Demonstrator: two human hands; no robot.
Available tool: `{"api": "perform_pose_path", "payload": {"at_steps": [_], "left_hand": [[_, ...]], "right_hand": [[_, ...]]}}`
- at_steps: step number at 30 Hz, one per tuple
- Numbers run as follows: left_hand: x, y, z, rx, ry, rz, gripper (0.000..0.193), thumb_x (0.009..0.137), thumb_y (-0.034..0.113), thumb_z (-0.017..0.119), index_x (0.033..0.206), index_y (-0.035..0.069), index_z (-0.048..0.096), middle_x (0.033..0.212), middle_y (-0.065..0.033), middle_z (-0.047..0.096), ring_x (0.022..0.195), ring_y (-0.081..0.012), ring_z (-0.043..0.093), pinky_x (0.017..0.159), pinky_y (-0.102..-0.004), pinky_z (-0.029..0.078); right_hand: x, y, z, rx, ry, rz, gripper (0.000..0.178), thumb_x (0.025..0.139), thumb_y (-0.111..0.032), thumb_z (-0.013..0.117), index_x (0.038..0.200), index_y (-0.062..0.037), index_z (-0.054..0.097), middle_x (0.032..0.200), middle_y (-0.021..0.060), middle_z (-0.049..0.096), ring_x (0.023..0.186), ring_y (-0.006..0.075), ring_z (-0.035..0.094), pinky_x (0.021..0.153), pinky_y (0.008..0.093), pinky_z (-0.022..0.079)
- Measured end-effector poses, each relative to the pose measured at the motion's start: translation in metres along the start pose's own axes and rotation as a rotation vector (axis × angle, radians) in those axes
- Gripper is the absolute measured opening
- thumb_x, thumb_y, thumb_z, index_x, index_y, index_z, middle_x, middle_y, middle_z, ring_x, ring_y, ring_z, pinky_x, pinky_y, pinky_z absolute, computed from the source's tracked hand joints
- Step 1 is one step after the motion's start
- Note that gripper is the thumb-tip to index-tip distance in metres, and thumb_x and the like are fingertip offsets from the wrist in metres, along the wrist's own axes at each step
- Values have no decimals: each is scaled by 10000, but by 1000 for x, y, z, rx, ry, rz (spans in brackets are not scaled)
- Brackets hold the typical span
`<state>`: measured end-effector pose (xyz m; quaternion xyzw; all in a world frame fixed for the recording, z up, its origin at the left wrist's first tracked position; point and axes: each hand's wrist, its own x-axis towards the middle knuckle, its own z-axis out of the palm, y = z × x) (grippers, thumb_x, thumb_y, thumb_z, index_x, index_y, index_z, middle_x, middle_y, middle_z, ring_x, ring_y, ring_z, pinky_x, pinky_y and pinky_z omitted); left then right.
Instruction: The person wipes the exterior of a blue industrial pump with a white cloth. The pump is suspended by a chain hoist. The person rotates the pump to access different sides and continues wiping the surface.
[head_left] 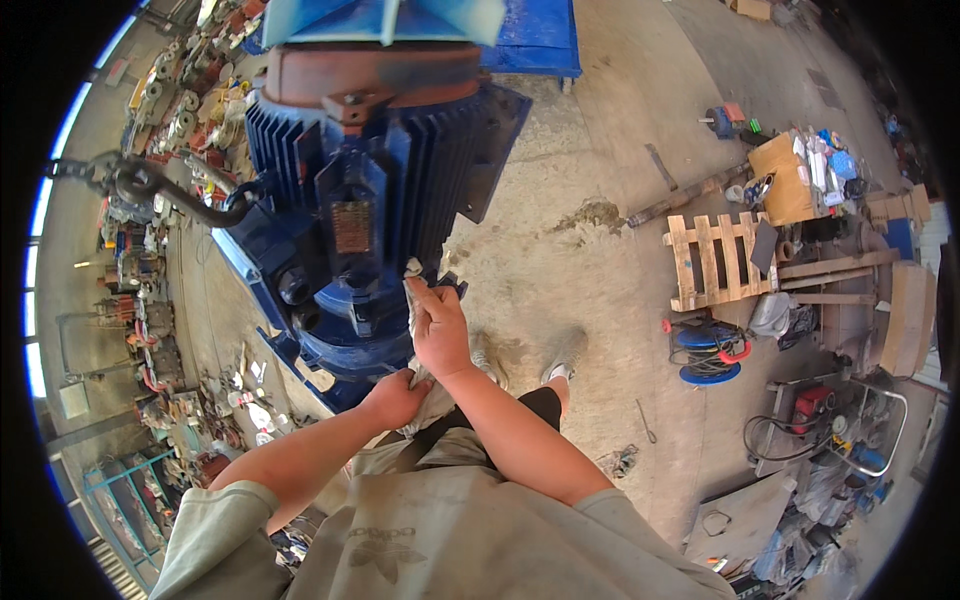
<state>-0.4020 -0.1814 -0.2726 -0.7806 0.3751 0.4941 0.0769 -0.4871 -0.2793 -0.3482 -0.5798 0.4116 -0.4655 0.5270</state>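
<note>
A big blue electric motor [290, 150] with cooling fins stands upright in front of me. A steel hook [205, 212] on a chain [75, 170] is hitched to its left side. My right hand [440, 325] is closed on a pale grey rag [432, 408], close to the motor's lower right side. A bit of the rag pokes out past the fingertips. Lower and to the left, my left hand [395, 400] is closed on the same rag. Whether the rag touches the motor I cannot tell. A metal plate [352, 227] sits on the motor's housing.
Off to the right lie a wooden pallet [715, 260], a blue cable reel [708, 350] and a cardboard box [785, 180] with small items. A long shaft [690, 195] rests on the floor. Machine parts line the left wall. A blue table [535, 40] stands beyond the motor.
</note>
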Motion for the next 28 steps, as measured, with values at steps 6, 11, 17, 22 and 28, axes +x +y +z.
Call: {"api": "perform_pose_path", "payload": {"at_steps": [6,11,17,22,28], "left_hand": [[2,5,16,276,-98,87,598,1008,497,599,1218,-58,669,1205,-328,692,1183,-468,655,1012,-497,504],[-11,42,38,119,19,86,605,1014,447,601,1341,-62,574,1259,-346,665,1196,-512,630,1025,-523,509],[-25,114,42,-114,92,73,537,1025,360,603,1434,29,494,1194,-336,691,1151,-523,645,992,-540,515],[-15,156,48,-209,150,123,494,1025,328,620,1464,131,509,1136,-283,725,1095,-465,693,942,-509,539],[10,227,93,-25,49,328,486,1029,321,624,1445,90,527,1218,-285,709,1141,-430,696,977,-491,540]], "right_hand": [[-52,36,-33,-208,-300,237,272,994,-135,661,1256,-141,733,1023,213,684,929,388,675,846,461,558],[-67,87,-118,-108,-180,381,380,981,-165,683,1355,-100,667,1091,242,691,964,418,681,898,468,560],[-128,107,-284,-677,-734,433,500,1035,-333,638,1454,-63,602,1350,181,662,1249,372,632,1075,441,506],[-95,2,-406,-521,-837,1017,469,1023,-444,670,1313,-82,734,1308,140,736,1175,278,702,1051,392,511],[50,-202,-391,528,-608,339,690,1108,-574,436,1397,33,592,1321,149,684,1189,210,659,1011,372,509]]}}
